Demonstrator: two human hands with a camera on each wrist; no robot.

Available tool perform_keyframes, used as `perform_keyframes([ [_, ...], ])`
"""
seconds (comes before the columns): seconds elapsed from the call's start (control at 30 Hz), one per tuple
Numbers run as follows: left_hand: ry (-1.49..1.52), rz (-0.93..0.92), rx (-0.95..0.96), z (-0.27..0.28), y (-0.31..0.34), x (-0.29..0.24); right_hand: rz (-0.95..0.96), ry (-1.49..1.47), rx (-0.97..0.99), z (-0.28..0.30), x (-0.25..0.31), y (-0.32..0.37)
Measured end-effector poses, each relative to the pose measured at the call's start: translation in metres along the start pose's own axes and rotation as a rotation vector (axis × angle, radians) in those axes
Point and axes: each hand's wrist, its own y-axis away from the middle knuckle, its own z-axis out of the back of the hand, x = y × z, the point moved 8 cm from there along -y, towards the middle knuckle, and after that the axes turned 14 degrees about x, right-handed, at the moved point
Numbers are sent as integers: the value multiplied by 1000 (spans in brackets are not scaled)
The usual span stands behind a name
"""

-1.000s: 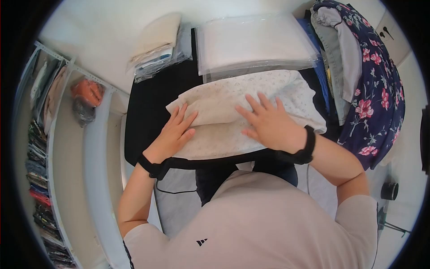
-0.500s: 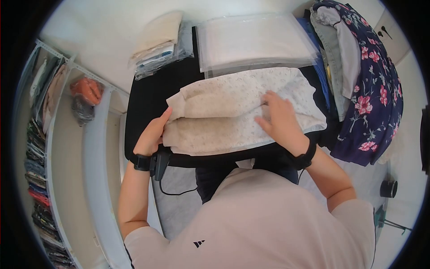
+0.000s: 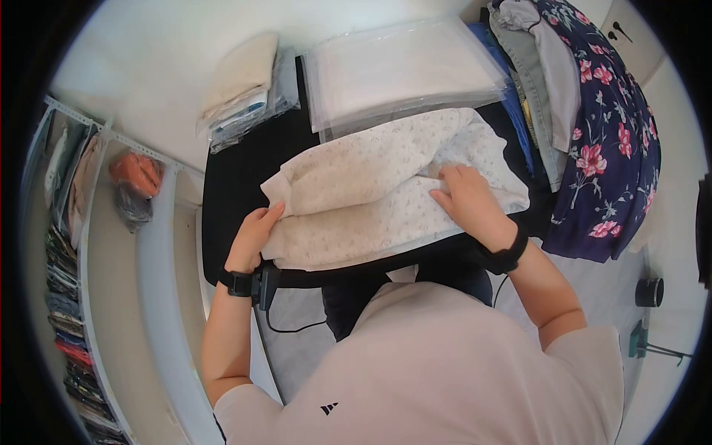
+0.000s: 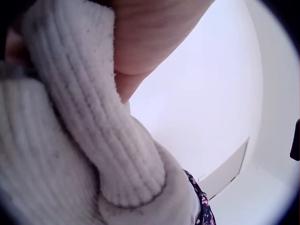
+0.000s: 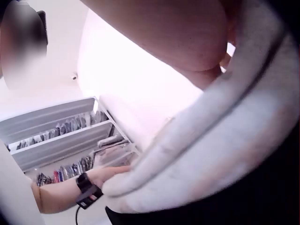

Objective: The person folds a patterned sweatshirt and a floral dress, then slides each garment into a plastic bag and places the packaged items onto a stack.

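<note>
A white garment (image 3: 348, 215) with a small print lies folded into a long shape on a black-topped table (image 3: 230, 170). At its left end, my left hand (image 3: 254, 236) grips the edge just below a ribbed cuff (image 3: 278, 191). The left wrist view shows that cuff (image 4: 93, 108) close up, with a second ribbed band (image 4: 37, 154) beside it. Toward the other end, my right hand (image 3: 475, 204) pinches the cloth at a fold, fingertips partly hidden in it. In the right wrist view, the garment's thick rolled edge (image 5: 201, 140) runs beneath that hand.
Clear plastic bags (image 3: 400, 70) lie stacked at the table's back, left of them bagged folded clothes (image 3: 248, 81). Along the right side drape a navy floral garment (image 3: 604, 141) and grey-green cloth (image 3: 526, 81). A white shelf unit (image 3: 111, 245) with packed clothes stands at left.
My left hand has moved from flat on the garment to its left end, where it grips the edge. The right hand has shifted right and curled its fingers into the fold.
</note>
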Motion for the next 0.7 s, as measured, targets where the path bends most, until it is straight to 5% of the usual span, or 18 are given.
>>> perform_keyframes([
  [0.07,89,-17,24,-2,0,0,-29,29,-42,16,12,1],
  [0.13,157,-25,53,-7,1,0,181,-51,-205,33,50,2],
  [0.37,414,-188,171,-29,15,-22,234,50,12,-36,85,-14],
  [0.47,305,-336,-46,-26,60,-54,235,21,17,-32,90,-6],
  [0.57,791,-310,81,-47,92,-70,314,-189,153,-38,108,-2],
  [0.7,850,-379,138,-53,98,-79,423,-366,222,-49,121,1],
])
